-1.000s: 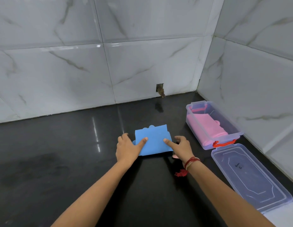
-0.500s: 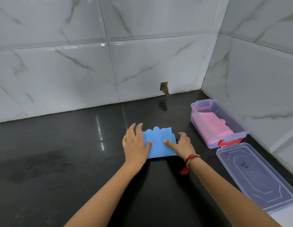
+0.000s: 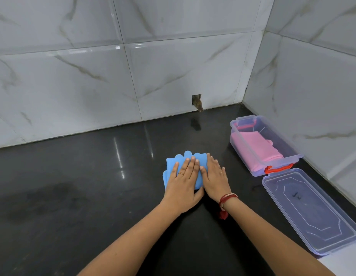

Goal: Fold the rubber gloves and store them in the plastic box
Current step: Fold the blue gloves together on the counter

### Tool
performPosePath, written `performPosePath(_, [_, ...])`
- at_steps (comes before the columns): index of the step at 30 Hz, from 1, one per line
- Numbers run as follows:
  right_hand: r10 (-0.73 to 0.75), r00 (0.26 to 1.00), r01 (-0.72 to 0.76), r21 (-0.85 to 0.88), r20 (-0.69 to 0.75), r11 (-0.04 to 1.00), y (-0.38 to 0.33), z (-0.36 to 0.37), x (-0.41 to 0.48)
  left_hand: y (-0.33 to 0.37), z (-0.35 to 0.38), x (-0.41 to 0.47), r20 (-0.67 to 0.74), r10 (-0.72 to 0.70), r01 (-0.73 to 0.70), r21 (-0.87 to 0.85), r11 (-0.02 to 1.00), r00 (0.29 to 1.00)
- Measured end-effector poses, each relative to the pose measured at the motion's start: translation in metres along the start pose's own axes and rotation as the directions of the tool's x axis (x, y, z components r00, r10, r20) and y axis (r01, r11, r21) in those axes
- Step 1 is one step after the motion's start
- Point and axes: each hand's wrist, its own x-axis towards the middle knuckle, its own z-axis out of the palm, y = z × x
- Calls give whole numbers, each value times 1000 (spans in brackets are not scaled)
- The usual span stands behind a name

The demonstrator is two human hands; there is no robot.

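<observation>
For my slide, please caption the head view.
Both hands, left hand and right hand, press folded blue glove beside open plastic box.

Folded blue glove [image 3: 171,166]; pink glove [image 3: 253,145] boxed [image 3: 280,144]

Glossy black stone counter [image 3: 73,186], shiny marbled wall tiles [image 3: 183,72], clear plastic box [image 3: 243,144] at three o'clock, matt blue rubber glove [image 3: 171,166].

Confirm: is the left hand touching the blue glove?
Touching. The head view shows the left hand lying flat on the folded blue glove, fingers spread over it.
</observation>
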Motion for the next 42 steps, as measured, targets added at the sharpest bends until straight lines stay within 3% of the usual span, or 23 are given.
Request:
performPosePath(8, [-3,1000,3,-62,-4,998,-2,4,1,-1,8,2,30,-12,14,-94,996,999])
performPosePath(12, [72,996,-78,-104,-59,991,-9,-6,-2,-10,6,2,66,25,-12,-194,981,998])
performPosePath(16, [233,972,-235,89,36,968,-18,-18,1,-12,3,3,59,23,-8,-233,972,998])
performPosePath(18, [340,927,-374,329,157,867,-20,-26,6,-12,2,4,57,17,-1,-265,964,998])
performPosePath(20, [389,848,-529,588,359,612,-20,-36,9,-13,2,4,42,17,-4,-299,954,999])
performPosePath(22, [361,750,-661,641,554,390,-20,-46,10,-17,1,3,11,18,-13,-354,935,1000])
performPosePath(25, [283,653,-757,613,702,227,-23,-49,12,-22,-1,0,-45,32,-48,-421,906,998])
performPosePath(31, [173,718,-695,704,674,146,-36,-43,7,-34,-11,-4,-96,154,-179,-379,908,983])
performPosePath(35, [54,801,-599,799,597,57,-37,-54,-1,-42,-33,3,-164,242,-269,-169,948,956])
performPosePath(36, [35,822,-569,822,568,32,-38,-60,-2,-42,-38,4,-188,218,-252,-183,950,958])
performPosePath(37, [21,844,-536,844,536,9,-37,-67,-4,-39,-46,5,-195,161,-216,-305,928,967])
performPosePath(38, [15,867,-499,867,499,-4,-35,-75,-5,-35,-55,5,-173,60,-146,-541,828,983])
performPosePath(39, [24,890,-455,890,455,-11,-32,-83,-5,-30,-66,6,-107,-76,-40,-799,600,991])
performPosePath(40, [36,913,-406,914,406,-17,-28,-92,-6,-27,-75,8,-13,-208,46,-960,277,978])
performPosePath(41, [40,934,-354,935,355,-30,-24,-101,-5,-27,-83,12,115,-305,111,-993,-29,945])
performPosePath(42, [36,950,-310,949,312,-54,-19,-110,-6,-30,-88,19,282,-311,202,-943,-263,908])
